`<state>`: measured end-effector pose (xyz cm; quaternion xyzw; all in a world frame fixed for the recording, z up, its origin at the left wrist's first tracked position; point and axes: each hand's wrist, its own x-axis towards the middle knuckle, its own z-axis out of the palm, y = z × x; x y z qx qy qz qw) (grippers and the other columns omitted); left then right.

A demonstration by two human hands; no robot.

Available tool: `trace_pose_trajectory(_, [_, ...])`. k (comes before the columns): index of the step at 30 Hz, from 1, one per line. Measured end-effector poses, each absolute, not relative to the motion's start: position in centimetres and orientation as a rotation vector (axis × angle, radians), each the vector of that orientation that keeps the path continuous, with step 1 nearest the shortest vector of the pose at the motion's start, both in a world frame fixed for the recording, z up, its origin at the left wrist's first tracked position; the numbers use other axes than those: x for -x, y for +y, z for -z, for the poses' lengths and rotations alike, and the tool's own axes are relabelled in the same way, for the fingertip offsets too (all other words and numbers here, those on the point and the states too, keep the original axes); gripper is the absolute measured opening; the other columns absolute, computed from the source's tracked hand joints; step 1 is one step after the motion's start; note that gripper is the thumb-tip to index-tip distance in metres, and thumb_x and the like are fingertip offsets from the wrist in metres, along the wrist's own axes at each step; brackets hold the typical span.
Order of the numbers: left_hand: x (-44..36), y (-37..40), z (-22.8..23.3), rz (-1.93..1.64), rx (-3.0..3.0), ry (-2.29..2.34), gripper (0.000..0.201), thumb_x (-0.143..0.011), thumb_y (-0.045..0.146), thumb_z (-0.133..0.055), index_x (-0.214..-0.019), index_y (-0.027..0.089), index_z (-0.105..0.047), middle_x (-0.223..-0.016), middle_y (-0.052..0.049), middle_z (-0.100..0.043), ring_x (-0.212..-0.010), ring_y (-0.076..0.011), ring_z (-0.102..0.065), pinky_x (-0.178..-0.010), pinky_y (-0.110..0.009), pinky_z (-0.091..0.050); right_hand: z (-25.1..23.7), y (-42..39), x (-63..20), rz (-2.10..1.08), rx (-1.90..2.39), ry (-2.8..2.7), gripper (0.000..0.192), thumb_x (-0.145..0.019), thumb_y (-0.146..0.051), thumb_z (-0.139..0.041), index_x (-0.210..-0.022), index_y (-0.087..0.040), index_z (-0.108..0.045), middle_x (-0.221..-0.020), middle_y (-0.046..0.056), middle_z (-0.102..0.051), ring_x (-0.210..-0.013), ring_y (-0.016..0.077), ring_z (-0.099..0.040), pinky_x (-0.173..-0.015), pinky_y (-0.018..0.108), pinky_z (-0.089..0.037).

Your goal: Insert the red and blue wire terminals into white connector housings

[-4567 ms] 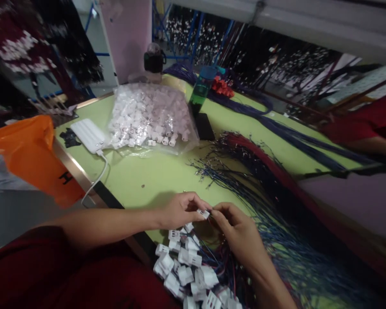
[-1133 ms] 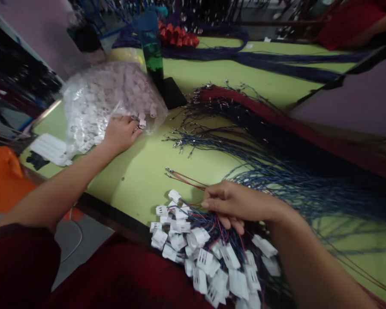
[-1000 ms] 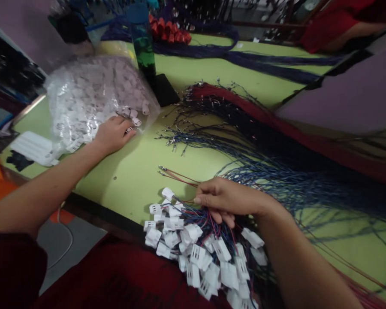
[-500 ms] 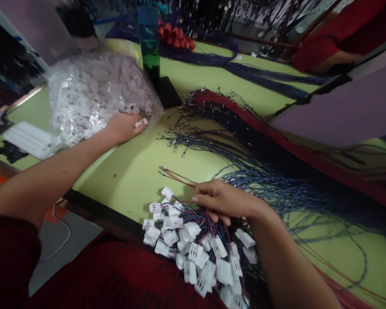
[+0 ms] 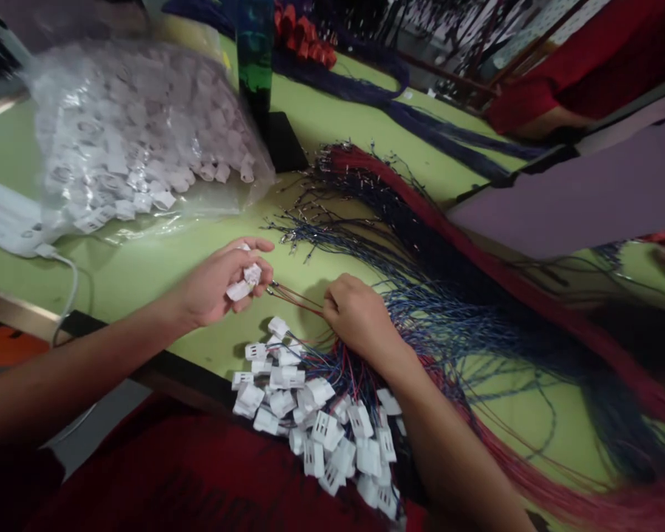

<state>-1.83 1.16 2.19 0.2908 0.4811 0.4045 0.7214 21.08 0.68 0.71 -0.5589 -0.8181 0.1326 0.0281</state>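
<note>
My left hand (image 5: 222, 284) is closed around a few white plastic connector housings (image 5: 250, 275), palm turned partly up. Just right of its fingers lie the metal-tipped ends of thin red wires (image 5: 296, 298). Those wires run into my right hand (image 5: 357, 314), whose fingers are pinched on them. Below the right hand a bunch of finished white connectors (image 5: 313, 414) on blue and red wires hangs at the table's near edge. A clear plastic bag of white housings (image 5: 138, 140) lies behind my left hand.
Bundles of dark blue and red wires (image 5: 421, 214) with crimped ends stretch across the green table (image 5: 199, 347) to the right. A green bottle (image 5: 254, 66), a black phone-like slab (image 5: 285, 140) and a white power strip (image 5: 8, 214) stand or lie around the bag. A person's red sleeve (image 5: 548, 89) shows behind.
My left hand has come away from the bag toward the red wire ends, carrying white housings. My right hand has turned slightly and stays on the wires. The view has shifted a little.
</note>
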Motion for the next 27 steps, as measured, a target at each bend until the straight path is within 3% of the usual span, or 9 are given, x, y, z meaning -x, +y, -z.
trace_pose_trajectory(2, [1.2, 0.7, -0.8, -0.808, -0.762, 1.079, 0.007, -0.086, 0.027, -0.05, -0.09, 0.021, -0.05, -0.057, 0.003, -0.059, -0.04, -0.0117, -0.05, -0.028, -0.017, -0.027, -0.4, 0.7, -21.3, -0.45, 1.722, -2.487, 0.013, -0.079, -0.009, -0.051, -0.07, -0.018, -0.057, -0.075, 0.006, -0.06, -0.068, 0.0167, -0.051, -0.064, 0.029, -0.035])
trace_pose_trajectory(6, [0.8, -0.2, 1.0, -0.709, -1.048, 1.064, 0.022, -0.093, 0.041, -0.054, -0.085, 0.02, -0.054, -0.066, 0.004, -0.062, -0.04, -0.0056, -0.047, -0.038, -0.018, -0.037, -0.5, 0.4, -21.3, -0.577, 1.648, -2.436, 0.012, -0.08, -0.011, -0.051, -0.072, -0.018, -0.056, -0.075, 0.005, -0.059, -0.07, 0.016, -0.052, -0.066, 0.028, -0.037])
trace_pose_trajectory(12, [0.8, -0.4, 1.2, -0.648, -1.09, 1.062, 0.026, -0.087, 0.038, -0.065, -0.106, 0.02, -0.06, -0.062, 0.007, -0.061, -0.042, -0.0059, -0.046, -0.039, -0.018, -0.035, 0.6, 0.7, -21.6, -0.572, 1.632, -2.354, 0.012, -0.078, -0.013, -0.053, -0.068, -0.019, -0.056, -0.071, 0.005, -0.06, -0.068, 0.0166, -0.051, -0.065, 0.03, -0.036])
trace_pose_trajectory(16, [0.5, -0.7, 0.6, -0.633, -1.029, 1.032, 0.042, -0.092, 0.032, -0.058, -0.132, 0.026, -0.047, -0.054, 0.01, -0.058, -0.039, -0.0084, -0.049, -0.036, -0.016, -0.034, -0.2, 0.7, -22.6, -0.807, 1.655, -1.806, 0.007, -0.08, -0.019, -0.054, -0.073, -0.02, -0.056, -0.067, 0.0, -0.061, -0.062, 0.0136, -0.054, -0.061, 0.027, -0.041])
trace_pose_trajectory(18, [0.3, -0.9, 0.4, -0.617, -0.976, 1.007, 0.037, -0.091, 0.029, -0.057, -0.127, 0.027, -0.048, -0.051, 0.011, -0.056, -0.036, -0.0082, -0.047, -0.035, -0.016, -0.033, -1.3, 0.2, -22.0, -0.909, 1.563, -1.706, 0.007, -0.081, -0.023, -0.056, -0.075, -0.021, -0.058, -0.066, -0.002, -0.061, -0.06, 0.0126, -0.054, -0.059, 0.027, -0.042])
trace_pose_trajectory(22, [0.1, -0.7, 0.4, -0.558, -0.862, 0.981, 0.015, -0.09, 0.034, -0.058, -0.098, 0.024, -0.049, -0.049, 0.01, -0.054, -0.034, -0.0081, -0.044, -0.031, -0.014, -0.029, -2.5, -1.2, -19.5, -1.048, 1.406, -1.718, 0.008, -0.081, -0.028, -0.061, -0.077, -0.021, -0.063, -0.064, -0.004, -0.061, -0.057, 0.0103, -0.053, -0.056, 0.024, -0.042])
trace_pose_trajectory(27, [0.3, 0.1, 0.7, -0.591, -0.632, 0.877, 0.016, -0.092, 0.029, -0.044, -0.106, 0.022, -0.046, -0.058, 0.003, -0.063, -0.037, -0.0111, -0.049, -0.029, -0.017, -0.031, -1.6, -1.0, -19.2, -0.924, 1.538, -1.63, 0.009, -0.081, -0.025, -0.059, -0.075, -0.02, -0.063, -0.064, -0.004, -0.062, -0.054, 0.0088, -0.049, -0.055, 0.024, -0.041])
